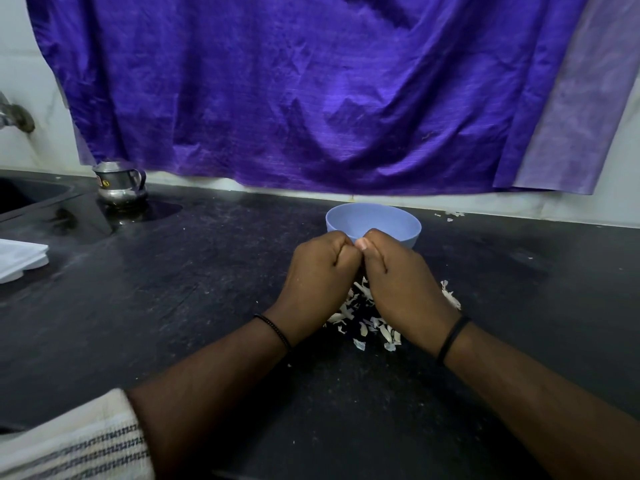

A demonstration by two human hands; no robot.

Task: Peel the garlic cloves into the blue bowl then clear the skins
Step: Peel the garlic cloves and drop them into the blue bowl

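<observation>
Currently both hands, left (320,268) and right (398,271), curl together, pinching something hidden, probably a clove. Bowl (374,221) sits just beyond the knuckles, skins (363,323) under the wrists. Best drop the clove forward, skin straight down.

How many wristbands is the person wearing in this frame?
2. A thin black band sits on the left wrist, and a black band on the right wrist. The left sleeve covers the upper forearm, so more could be hidden there.

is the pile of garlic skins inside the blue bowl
No, the skins lie on the black counter under the hands, in front of the bowl.
</observation>
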